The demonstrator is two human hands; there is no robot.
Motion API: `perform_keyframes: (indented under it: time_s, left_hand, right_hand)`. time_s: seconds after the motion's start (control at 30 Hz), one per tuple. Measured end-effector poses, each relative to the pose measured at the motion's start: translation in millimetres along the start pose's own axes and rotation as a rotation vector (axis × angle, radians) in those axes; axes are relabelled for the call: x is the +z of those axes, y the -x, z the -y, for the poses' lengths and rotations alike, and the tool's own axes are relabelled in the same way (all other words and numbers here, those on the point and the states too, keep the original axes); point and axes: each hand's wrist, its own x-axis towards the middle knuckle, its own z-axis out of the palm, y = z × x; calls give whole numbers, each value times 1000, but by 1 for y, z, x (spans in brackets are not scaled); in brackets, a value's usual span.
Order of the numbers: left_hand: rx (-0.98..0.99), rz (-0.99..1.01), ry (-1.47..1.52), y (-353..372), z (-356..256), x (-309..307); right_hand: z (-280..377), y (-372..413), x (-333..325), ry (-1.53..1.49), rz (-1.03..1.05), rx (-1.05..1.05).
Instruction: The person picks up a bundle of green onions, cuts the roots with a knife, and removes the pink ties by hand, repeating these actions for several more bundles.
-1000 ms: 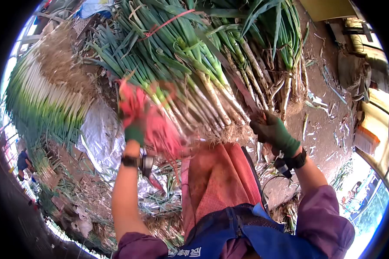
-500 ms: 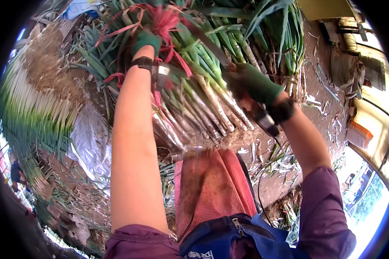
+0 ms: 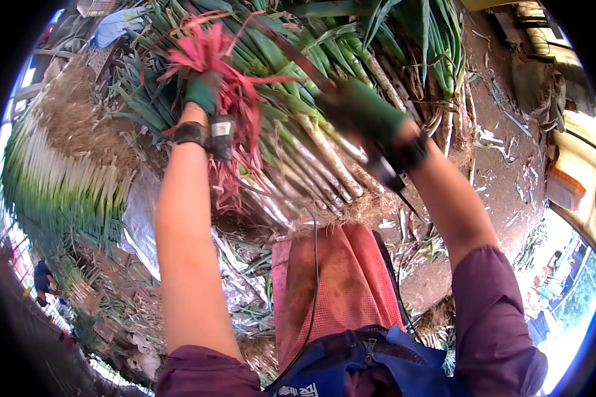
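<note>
My left hand [image 3: 202, 92], in a green glove, is closed around a bunch of red plastic strips [image 3: 242, 99] whose loose ends dangle over the leeks. Under both hands lies a pile of leeks [image 3: 321, 155], white stalks and roots toward me, green leaves away. My right hand [image 3: 364, 112], also gloved in green and blurred, grips a long-bladed knife [image 3: 291, 51]. The blade points up and left above the leaves. Its handle is hidden in the fist. Each wrist wears a black strap with a small device.
Trimmed leeks [image 3: 66, 178] are stacked at the left, roots facing inward. Plastic sheeting [image 3: 146, 221] lies beside them. A red mesh cloth [image 3: 338, 284] covers the spot before my waist, with a cable across it. Leaf scraps litter the dirt floor [image 3: 503, 172]. Another person [image 3: 43, 278] is far left.
My left hand has shifted left and slightly down with the red strips, which now show more fully. My right hand and the knife have moved left.
</note>
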Motion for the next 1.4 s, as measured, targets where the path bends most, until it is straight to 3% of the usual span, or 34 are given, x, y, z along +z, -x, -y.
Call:
perform_keyframes:
  time_s: [0.03, 0.1, 0.13, 0.17, 0.2, 0.23, 0.27, 0.3, 0.33, 0.4, 0.43, 0.47, 0.5, 0.57, 0.63, 0.67, 0.73, 0.77, 0.83, 0.87, 0.9, 0.97, 1.03, 1.07, 1.13, 1.17, 1.3, 1.33, 1.4]
  left_hand:
    - [-27, -17, -25, 2, -5, 8]
    - [-45, -64, 57, 3, -6, 20]
    - [-293, -148, 654, 15, -31, 7]
    - [-377, -134, 828, 12, -22, 15]
    - [-469, -136, 1008, 9, -13, 23]
    - [-566, -152, 1177, 6, -4, 31]
    - [-616, -107, 925, 8, -11, 15]
    - [-659, -58, 674, 11, -16, 5]
    - [-647, -112, 468, 17, -15, 4]
    - [-714, -99, 811, 49, 17, 27]
    - [-733, -90, 983, 66, 28, 34]
    - [-717, -79, 1205, 97, 26, 34]
    - [-697, -76, 1428, 127, 27, 31]
    - [-588, -253, 1583, 168, 74, 81]
    - [-687, -176, 1465, 229, 57, 34]
    - [-327, -176, 742, 262, 74, 38]
    - [101, -236, 108, 330, 88, 52]
    - [177, -327, 201, 367, 81, 58]
    - [25, 224, 93, 465, 82, 102]
    - [-60, 506, 19, 512, 76, 124]
    - [-211, 597, 92, 571, 63, 152]
    - [-536, 739, 199, 684, 35, 202]
    - [-276, 1128, 163, 721, -19, 151]
    - [-107, 1159, 34, 767, -44, 188]
    - [-207, 1169, 130, 832, -99, 228]
    - [-290, 1137, 176, 800, -131, 161]
    - [-611, 986, 564, 867, -260, 270]
    - [-1095, 915, 1181, 868, -283, 262]
    - [-952, 707, 1034, 875, -357, 292]
  right_hand:
    - [10, -26, 0, -157, 51, 21]
    - [3, -79, 21, -75, -29, 88]
    - [-18, -86, 36, -97, -162, -24]
    - [-40, -93, 53, -120, -295, -139]
    - [-50, -72, 63, -342, -288, -167]
    - [-29, -25, 59, -64, -323, -14]
    - [-32, 5, 60, 288, -165, -42]
    - [-88, 31, 79, -8, -312, -99]
    - [-90, 75, 82, -287, -419, -23]
    - [-138, 131, 62, -969, -468, -436]
    - [-143, 169, 51, -666, -579, -149]
    - [-137, 192, 47, -862, -630, 17]
    - [-124, 212, 41, -735, -597, 105]
    - [-133, 237, 45, -723, -559, 265]
    - [-148, 252, 53, -580, -461, 282]
    - [-141, 257, 61, -530, -431, 333]
    - [-188, 269, 86, -214, -343, 191]
    - [-194, 273, 94, -52, -314, 141]
    - [-154, 279, 108, 19, -276, 74]
    - [-162, 285, 115, 201, -256, 3]
    - [-159, 289, 121, -79, -192, 244]
    - [-133, 294, 124, -110, -112, 324]
    - [-141, 300, 121, -89, -73, 303]
    - [-138, 302, 116, -67, -46, 310]
    - [-130, 301, 108, -25, -2, 342]
    - [-127, 299, 104, -5, 15, 368]
    - [-118, 291, 89, 21, 95, 427]
    - [-126, 288, 84, 35, 118, 415]
    - [-126, 283, 77, 65, 166, 388]
